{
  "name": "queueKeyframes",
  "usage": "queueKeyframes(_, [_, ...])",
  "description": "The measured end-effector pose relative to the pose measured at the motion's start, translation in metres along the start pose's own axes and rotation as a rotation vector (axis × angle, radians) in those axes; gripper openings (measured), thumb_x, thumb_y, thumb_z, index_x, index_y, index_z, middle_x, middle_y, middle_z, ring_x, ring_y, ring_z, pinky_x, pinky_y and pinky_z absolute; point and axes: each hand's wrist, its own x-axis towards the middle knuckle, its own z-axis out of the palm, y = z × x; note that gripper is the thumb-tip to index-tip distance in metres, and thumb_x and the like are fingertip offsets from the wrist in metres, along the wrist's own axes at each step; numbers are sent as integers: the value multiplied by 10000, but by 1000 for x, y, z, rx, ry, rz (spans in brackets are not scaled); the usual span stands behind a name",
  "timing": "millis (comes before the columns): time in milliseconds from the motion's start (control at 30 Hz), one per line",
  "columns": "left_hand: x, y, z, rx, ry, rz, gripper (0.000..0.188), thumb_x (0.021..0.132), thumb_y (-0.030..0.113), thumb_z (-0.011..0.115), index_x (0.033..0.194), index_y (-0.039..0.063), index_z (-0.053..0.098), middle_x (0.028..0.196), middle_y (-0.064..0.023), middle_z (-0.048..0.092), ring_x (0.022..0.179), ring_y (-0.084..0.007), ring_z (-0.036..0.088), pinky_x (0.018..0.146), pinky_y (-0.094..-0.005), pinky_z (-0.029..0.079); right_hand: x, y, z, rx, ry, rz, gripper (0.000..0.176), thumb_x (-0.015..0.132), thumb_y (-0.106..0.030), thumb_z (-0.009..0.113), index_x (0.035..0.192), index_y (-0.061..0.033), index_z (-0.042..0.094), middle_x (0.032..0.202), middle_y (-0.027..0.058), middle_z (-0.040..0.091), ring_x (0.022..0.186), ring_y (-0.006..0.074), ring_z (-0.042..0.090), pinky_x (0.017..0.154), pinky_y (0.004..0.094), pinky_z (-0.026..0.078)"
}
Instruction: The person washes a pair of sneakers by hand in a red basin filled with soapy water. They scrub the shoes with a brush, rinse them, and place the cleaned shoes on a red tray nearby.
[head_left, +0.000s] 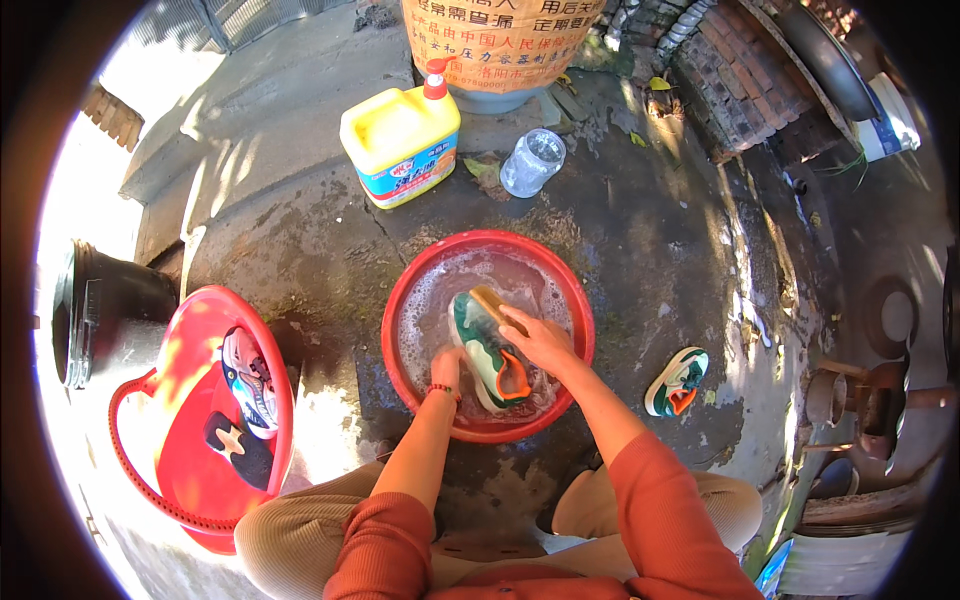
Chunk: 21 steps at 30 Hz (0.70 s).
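A round red plastic basin (583, 337) of soapy water stands on the ground before me. In it lies a green and white sneaker (480, 352) with an orange lining. My right hand (538, 336) grips a wooden-backed scrubbing brush (489, 301) against the front and laces of the shoe. At the shoe's left side, my left hand (448, 369) is partly in the water, its fingers largely hidden, and steadies the shoe. A similar sneaker (676, 381) rests on the ground to the right of the basin.
A yellow detergent jug (401, 142) and a clear plastic jar (532, 163) stand beyond the basin. To the left, a red handled basket (180, 420) holds another pair of shoes (251, 382). A black bucket (112, 315) is farther left; bricks (739, 82) lie at upper right.
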Motion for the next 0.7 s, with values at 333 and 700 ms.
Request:
queueKeyframes(333, [-3, 87, 40, 211, -102, 143, 271, 663, 77, 664, 927, 17, 664, 736, -84, 641, 630, -226, 611, 580, -341, 495, -10, 49, 54, 374, 332, 170, 440, 898, -307, 556, 1311, -156, 532, 838, 157, 605, 742, 266, 558, 684, 372, 456])
queueKeyframes(700, [-68, 79, 15, -149, -44, 281, 441, 688, -45, 613, 1110, 77, 578, 938, -72, 640, 838, -180, 614, 688, -322, 529, -52, -41, 55, 454, 220, -7, 366, 923, -276, 537, 1253, -122, 575, 997, 224, 649, 877, 350, 639, 769, 357, 483])
